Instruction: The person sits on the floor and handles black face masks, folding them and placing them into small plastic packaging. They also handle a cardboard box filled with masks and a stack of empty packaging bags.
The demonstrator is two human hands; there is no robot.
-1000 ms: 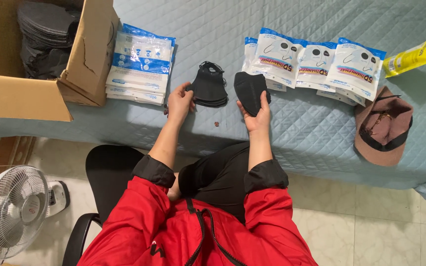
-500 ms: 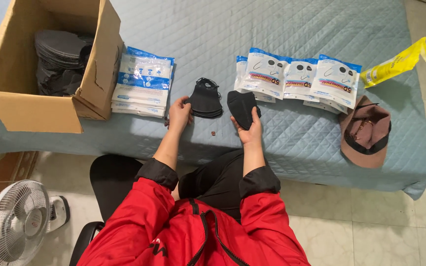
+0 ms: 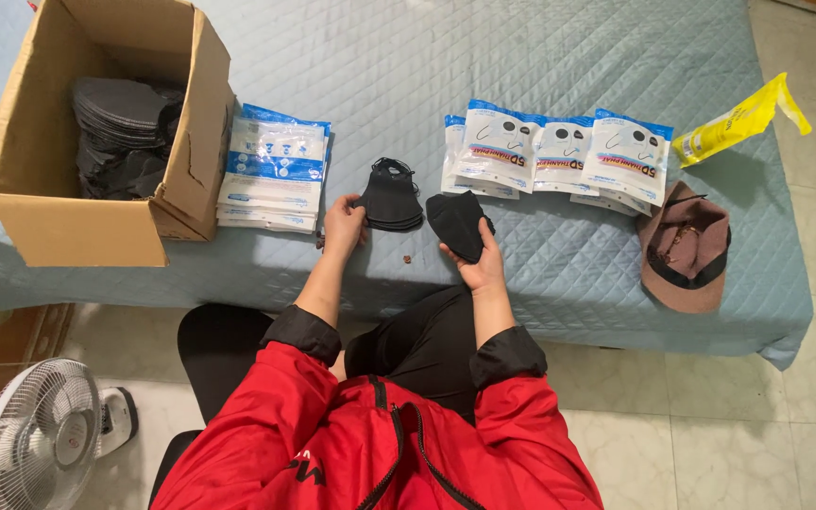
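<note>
My left hand [image 3: 344, 225] pinches the edge of the small stack of black fabric masks [image 3: 389, 196] on the quilted bed; beside it, my right hand [image 3: 482, 264] clasps one folded black mask [image 3: 457, 223]; I'd peel singly

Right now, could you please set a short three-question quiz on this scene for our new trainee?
1. True or false: the right hand holds a black mask.
2. Which lies nearest the left hand? A) the brown cap B) the stack of black masks C) the yellow bag
3. Fill in: the cardboard box stands at the ___ end of the bed as the camera sees it.

Key: 1 true; 2 B; 3 left.
</note>
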